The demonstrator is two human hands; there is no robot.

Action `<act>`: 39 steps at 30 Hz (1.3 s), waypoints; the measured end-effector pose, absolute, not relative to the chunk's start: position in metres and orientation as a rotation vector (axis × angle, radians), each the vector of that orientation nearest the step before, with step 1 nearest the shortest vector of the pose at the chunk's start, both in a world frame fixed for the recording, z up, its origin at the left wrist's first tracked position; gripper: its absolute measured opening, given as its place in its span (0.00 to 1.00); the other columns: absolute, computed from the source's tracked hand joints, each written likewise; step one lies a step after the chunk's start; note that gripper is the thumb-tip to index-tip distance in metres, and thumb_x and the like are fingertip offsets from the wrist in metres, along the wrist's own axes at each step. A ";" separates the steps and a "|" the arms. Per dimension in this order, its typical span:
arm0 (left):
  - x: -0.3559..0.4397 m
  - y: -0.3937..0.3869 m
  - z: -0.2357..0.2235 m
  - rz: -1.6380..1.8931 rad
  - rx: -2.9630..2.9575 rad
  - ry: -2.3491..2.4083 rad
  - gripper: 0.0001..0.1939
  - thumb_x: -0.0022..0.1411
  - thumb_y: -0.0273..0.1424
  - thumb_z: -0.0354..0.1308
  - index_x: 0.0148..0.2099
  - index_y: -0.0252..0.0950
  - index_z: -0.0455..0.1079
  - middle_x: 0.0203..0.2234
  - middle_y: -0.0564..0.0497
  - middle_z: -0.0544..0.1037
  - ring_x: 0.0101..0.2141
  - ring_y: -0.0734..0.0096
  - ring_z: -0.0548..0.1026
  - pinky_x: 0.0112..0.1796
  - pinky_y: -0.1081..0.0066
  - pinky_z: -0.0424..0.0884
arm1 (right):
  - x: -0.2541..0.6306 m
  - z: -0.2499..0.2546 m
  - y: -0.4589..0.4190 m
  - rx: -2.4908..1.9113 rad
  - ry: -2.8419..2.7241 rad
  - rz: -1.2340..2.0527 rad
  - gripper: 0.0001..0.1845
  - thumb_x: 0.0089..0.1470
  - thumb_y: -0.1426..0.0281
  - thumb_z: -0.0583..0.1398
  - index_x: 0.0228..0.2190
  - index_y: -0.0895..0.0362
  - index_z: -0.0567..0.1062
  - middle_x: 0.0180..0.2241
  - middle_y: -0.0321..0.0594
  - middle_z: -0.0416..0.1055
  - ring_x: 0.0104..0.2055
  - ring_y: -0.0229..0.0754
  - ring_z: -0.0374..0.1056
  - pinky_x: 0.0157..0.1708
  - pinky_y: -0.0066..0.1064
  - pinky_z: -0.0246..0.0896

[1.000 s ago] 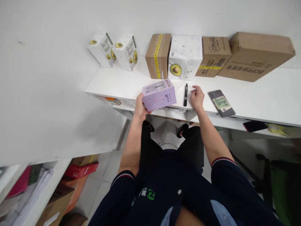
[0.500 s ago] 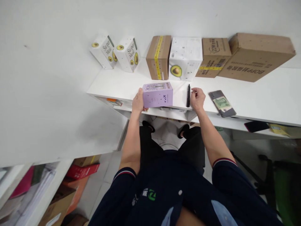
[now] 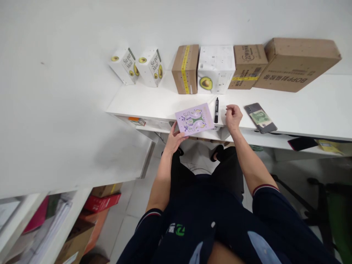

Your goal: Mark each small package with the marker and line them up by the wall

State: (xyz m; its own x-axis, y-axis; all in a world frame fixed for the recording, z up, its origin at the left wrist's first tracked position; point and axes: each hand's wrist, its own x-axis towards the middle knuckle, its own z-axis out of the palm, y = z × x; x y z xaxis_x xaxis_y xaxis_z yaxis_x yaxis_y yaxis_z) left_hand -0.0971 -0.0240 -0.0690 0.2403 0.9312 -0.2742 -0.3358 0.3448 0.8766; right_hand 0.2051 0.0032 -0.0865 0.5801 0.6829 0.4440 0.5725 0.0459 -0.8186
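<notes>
My left hand (image 3: pixel 173 140) grips a light purple box (image 3: pixel 194 119) by its near left corner. The box tilts so that its decorated face with green, yellow and purple drawings is toward me, over the front edge of the white desk. My right hand (image 3: pixel 233 116) rests on the desk with its fingers curled, and nothing shows in it. Just left of that hand, apart from it, lies a capped black marker (image 3: pixel 216 110). To its right is a grey phone (image 3: pixel 260 117) with a banknote under its clear case.
Along the wall stand two white avocado-print boxes (image 3: pixel 151 68), a taped brown carton (image 3: pixel 185 69), a white carton (image 3: pixel 216 69), a smaller brown carton (image 3: pixel 250 66) and a large brown carton (image 3: pixel 299 66). Below the white desktop (image 3: pixel 148 104), a shelf holds a dark phone (image 3: pixel 302 143).
My left hand has turned the purple box so its decorated face now shows, and brought it slightly right and nearer me. My right hand stays beside the marker, fingers still curled.
</notes>
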 end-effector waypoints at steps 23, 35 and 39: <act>-0.095 0.018 -0.065 1.266 1.176 0.997 0.53 0.35 0.20 0.74 0.64 0.41 0.61 0.66 0.41 0.61 0.68 0.56 0.57 0.64 0.59 0.57 | 0.145 -0.056 -0.004 -1.403 -1.293 0.587 0.19 0.54 0.65 0.52 0.44 0.52 0.76 0.40 0.40 0.77 0.35 0.41 0.72 0.38 0.39 0.73; -0.107 0.013 -0.039 1.301 1.361 1.024 0.57 0.36 0.35 0.79 0.67 0.50 0.57 0.64 0.45 0.61 0.64 0.49 0.60 0.59 0.57 0.64 | 0.150 -0.056 -0.005 -1.371 -1.270 0.663 0.18 0.54 0.65 0.52 0.43 0.53 0.75 0.38 0.39 0.77 0.33 0.40 0.72 0.37 0.37 0.72; -0.109 0.011 -0.009 1.350 1.348 1.024 0.55 0.37 0.40 0.78 0.67 0.48 0.59 0.63 0.44 0.61 0.63 0.47 0.60 0.55 0.59 0.69 | 0.174 -0.054 -0.002 -1.540 -1.315 0.323 0.18 0.55 0.67 0.51 0.43 0.55 0.75 0.41 0.44 0.76 0.39 0.44 0.72 0.43 0.41 0.70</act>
State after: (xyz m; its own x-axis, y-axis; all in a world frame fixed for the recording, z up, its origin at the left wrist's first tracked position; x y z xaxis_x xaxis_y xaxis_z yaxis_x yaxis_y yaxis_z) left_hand -0.1093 0.0114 -0.0089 0.0441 0.9759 0.2137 -0.0572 -0.2111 0.9758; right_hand 0.1739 -0.0023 -0.0537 0.3629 0.8437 0.3956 0.5641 0.1390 -0.8139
